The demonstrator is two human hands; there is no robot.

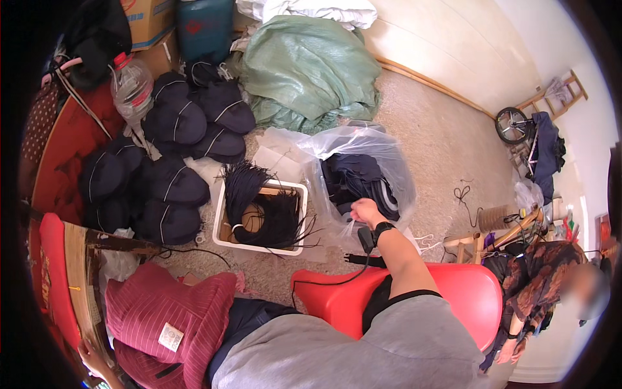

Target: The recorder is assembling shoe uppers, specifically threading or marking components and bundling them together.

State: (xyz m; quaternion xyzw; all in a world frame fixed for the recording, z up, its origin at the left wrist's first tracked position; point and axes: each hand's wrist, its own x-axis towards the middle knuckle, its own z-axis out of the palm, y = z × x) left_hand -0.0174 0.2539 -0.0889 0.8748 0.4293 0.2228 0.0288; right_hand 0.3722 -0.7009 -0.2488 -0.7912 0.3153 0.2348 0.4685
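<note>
My right hand (367, 212), with a black band and small box at the wrist, reaches to the near rim of a clear plastic bag (405, 170). Its fingers are curled closed on the bag's edge. Folded dark navy fabric pieces (356, 172) fill the bag. Far off at the lower left, my left hand (94, 360) rests by the edge of a wooden bench (80, 285), fingers stretched out and partly cut off by the rim of the view. Left of the bag, a white tray (259, 248) holds a bundle of black cords (269, 223).
Several stuffed navy pieces with pale piping (175, 120) pile up at the left. A green woven sheet (304, 71) lies behind the bag. Nearby are a red plastic stool (466, 292), a maroon striped cloth (172, 311) and a large bottle (131, 84). Another person (544, 279) sits at the right.
</note>
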